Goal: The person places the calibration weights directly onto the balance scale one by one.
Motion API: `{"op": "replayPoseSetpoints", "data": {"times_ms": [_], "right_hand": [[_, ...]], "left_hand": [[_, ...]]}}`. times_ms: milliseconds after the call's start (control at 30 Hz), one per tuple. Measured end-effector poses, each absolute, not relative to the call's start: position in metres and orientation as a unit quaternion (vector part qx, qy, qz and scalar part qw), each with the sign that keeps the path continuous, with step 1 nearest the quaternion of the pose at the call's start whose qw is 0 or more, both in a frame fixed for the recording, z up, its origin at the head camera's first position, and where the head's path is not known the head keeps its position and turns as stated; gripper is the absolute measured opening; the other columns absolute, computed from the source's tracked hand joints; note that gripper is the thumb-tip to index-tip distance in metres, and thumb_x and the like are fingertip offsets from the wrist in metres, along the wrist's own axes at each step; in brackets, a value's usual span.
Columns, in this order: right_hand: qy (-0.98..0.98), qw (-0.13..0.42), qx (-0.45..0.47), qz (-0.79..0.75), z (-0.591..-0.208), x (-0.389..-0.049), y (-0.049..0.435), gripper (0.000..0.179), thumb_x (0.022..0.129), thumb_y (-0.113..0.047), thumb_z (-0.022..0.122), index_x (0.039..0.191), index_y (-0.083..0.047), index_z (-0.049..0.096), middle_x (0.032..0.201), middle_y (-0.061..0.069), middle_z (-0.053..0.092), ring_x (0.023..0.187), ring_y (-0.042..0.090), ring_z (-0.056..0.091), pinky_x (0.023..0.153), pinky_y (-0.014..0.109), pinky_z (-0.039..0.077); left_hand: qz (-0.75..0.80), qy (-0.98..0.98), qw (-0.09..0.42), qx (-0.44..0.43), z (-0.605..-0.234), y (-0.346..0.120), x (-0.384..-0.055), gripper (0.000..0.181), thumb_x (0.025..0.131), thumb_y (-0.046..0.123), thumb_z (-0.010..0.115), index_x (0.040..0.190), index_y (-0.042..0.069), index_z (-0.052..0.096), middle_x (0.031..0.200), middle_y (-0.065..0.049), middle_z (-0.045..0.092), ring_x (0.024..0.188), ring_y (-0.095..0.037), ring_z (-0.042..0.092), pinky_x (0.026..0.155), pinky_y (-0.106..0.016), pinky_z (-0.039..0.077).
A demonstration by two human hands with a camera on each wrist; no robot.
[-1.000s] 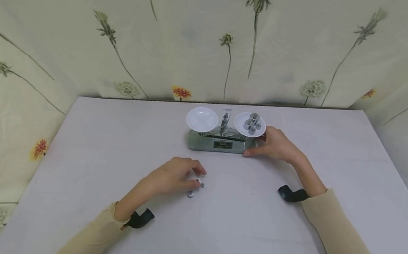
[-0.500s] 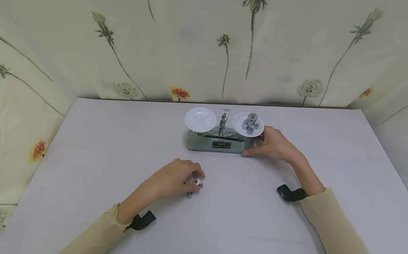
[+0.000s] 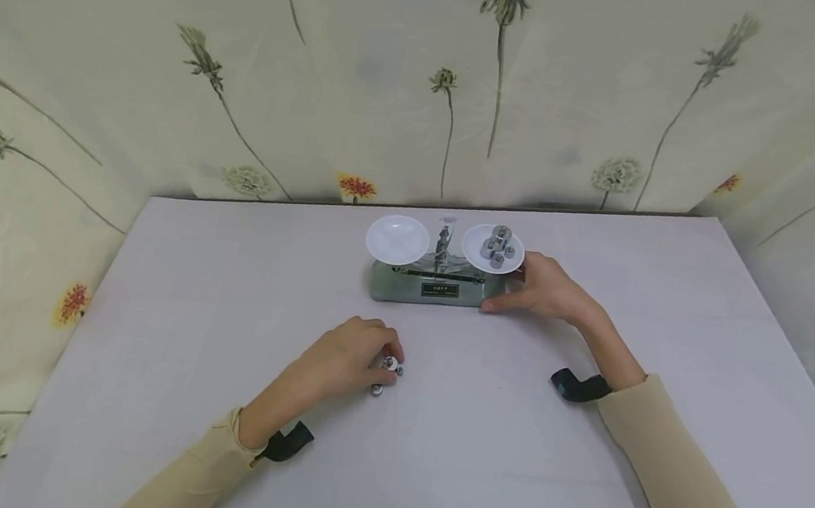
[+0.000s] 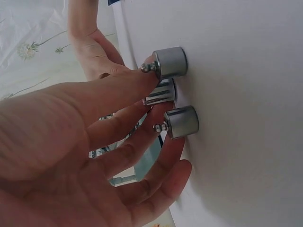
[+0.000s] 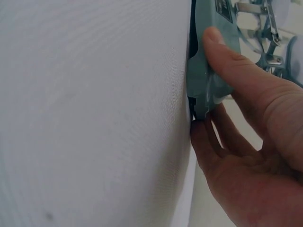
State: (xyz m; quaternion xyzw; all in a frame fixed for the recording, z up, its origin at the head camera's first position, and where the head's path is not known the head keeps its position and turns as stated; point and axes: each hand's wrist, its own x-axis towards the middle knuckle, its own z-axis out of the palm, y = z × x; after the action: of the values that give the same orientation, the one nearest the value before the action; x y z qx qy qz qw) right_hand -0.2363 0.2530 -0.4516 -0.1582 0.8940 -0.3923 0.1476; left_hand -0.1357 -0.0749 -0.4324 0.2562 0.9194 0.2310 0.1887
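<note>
In the head view, a green balance scale (image 3: 403, 291) with two white pans stands near the table's back edge. Several metal weights (image 3: 500, 238) sit on its right pan (image 3: 471, 255); nothing lies on the left pan (image 3: 397, 241). My right hand (image 3: 550, 289) grips the base's right end, its thumb (image 5: 225, 52) on the front face and fingers behind. My left hand (image 3: 346, 356), in front of the scale, pinches a knobbed metal weight (image 4: 163, 94) between thumb and fingertips. Two more weights, one (image 4: 171, 62) by the thumb and another (image 4: 184, 122) by the fingers, stand on the table.
A white cloth covers the table (image 3: 489, 464). Behind it hangs a pale curtain (image 3: 368, 73) printed with flowers. Black camera mounts, one on the left wrist (image 3: 290, 442) and one on the right (image 3: 577, 386), stick out over the tabletop.
The left thumb and fingers have drawn in around the middle weight. My right hand keeps its grip on the scale's base, and the head view has shifted slightly.
</note>
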Motion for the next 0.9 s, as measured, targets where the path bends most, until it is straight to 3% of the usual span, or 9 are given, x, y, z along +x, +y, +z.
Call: {"op": "replayPoseSetpoints", "data": {"times_ms": [333,900], "right_hand": [[0.894,0.141,-0.163,-0.392,-0.4525,-0.2359,0.2535,0.084,0.077,-0.019,0.099,0.149,-0.007,0.057,0.146,0.016,0.068,0.135,0.038,0.065,0.119,0.057,0.048],[0.886,0.152,-0.163,-0.406,-0.4471,-0.2335,0.2513,0.083,0.078,-0.018,0.098,0.149,-0.005,0.056,0.149,0.018,0.065,0.142,0.041,0.061,0.122,0.059,0.045]], "left_hand": [[0.222,0.927,0.179,0.245,-0.4324,-0.0752,-0.1341,0.017,0.093,0.019,0.086,0.108,0.014,0.08,0.1,0.001,0.074,0.099,-0.019,0.064,0.092,-0.039,0.057],[0.23,0.937,0.117,0.236,-0.4307,-0.0771,-0.1346,0.016,0.092,0.019,0.086,0.106,0.014,0.081,0.096,0.001,0.079,0.093,-0.018,0.067,0.084,-0.035,0.057]]}}
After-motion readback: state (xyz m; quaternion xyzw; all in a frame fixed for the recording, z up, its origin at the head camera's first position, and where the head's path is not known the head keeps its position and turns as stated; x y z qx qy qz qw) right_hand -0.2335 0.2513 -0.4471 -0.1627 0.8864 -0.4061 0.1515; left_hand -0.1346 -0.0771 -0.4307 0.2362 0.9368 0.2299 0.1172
